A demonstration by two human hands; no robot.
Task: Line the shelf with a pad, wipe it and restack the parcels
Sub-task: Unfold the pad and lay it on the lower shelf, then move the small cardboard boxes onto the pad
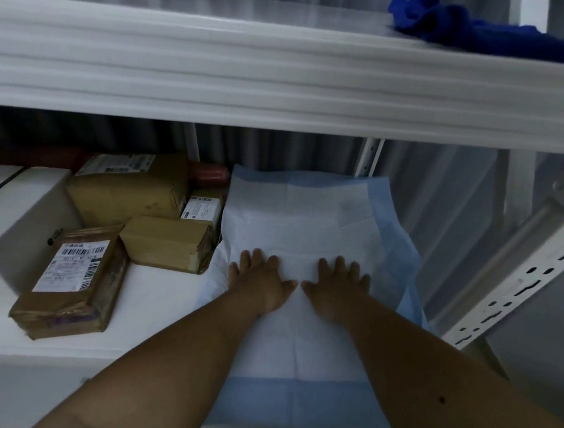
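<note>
Both forearms reach in from the near edge, and the left hand point(261, 280) and right hand point(335, 285) lie flat, fingers spread, pressing side by side on the pad point(307, 216). Neither grips anything. That blue-bordered white pad covers the shelf point(150, 298) under and beyond the hands, its near border hanging over the front lip below the wrists.

Beside the left hand the parcels point(165, 243) crowd close, the nearest brown one touching or nearly touching the pad's left edge; a labelled one point(70, 280) lies further out, with white boxes point(8, 210) past it. Right of the right hand the pad's blue edge rides up against the slotted upright point(523, 279), so it looks wider than the bay.

Smoothing outward could, I judge, bunch the pad against the parcels or crease it along the upright. The overhang could drag the sheet forward once the palms lift. Open room lies mainly ahead of the fingertips, toward the back wall.

Above both hands the upper shelf point(286, 71) hangs low, limiting lift. A blue cloth point(461, 23) rests on it, up and right of the right hand, presumably for wiping.
</note>
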